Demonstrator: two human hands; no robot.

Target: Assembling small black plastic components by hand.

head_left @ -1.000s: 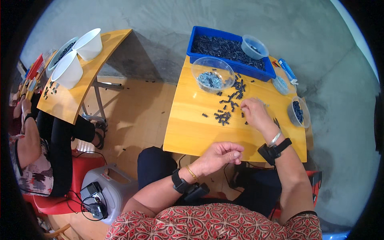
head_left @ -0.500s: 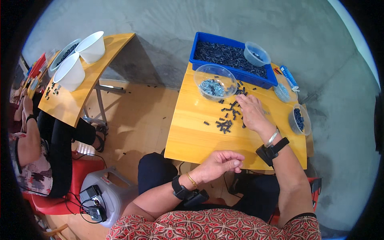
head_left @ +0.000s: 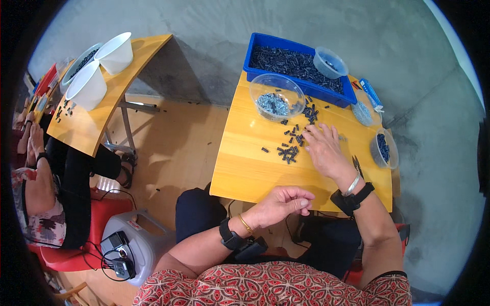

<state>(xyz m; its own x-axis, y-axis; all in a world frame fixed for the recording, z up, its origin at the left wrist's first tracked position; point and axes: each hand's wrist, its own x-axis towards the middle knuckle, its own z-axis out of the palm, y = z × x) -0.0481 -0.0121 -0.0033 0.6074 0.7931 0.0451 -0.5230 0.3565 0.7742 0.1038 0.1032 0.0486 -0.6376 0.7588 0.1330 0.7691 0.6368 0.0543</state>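
Observation:
My right hand (head_left: 325,152) lies over the yellow table (head_left: 240,173), fingers spread and palm down. Its fingertips are beside small black cylindrical parts (head_left: 289,154), scattered in loose clusters. Closer to me, my left hand (head_left: 284,206) hovers at the table's front edge with thumb and fingers pinched together; whatever may be between them is too small to make out. A clear round tub (head_left: 277,86) with small silvery pieces stands beyond the scattered parts. Behind it, a blue tray (head_left: 248,71) is filled with similar black parts. A dark tool, perhaps pliers (head_left: 357,164), lies beside my right wrist.
A small clear bowl (head_left: 332,70) sits in the tray's right end. Along the table's right side are a shallow dish of small pale pieces (head_left: 362,113), a blue-and-white box (head_left: 371,94) and a tub of dark parts (head_left: 384,148). A person (head_left: 41,194) works at another table with white tubs (head_left: 88,87).
My right hand has drawn back slightly toward me, uncovering more black parts near the clear tub and more of the dark tool. My left hand keeps its pinch. The view has tilted a little.

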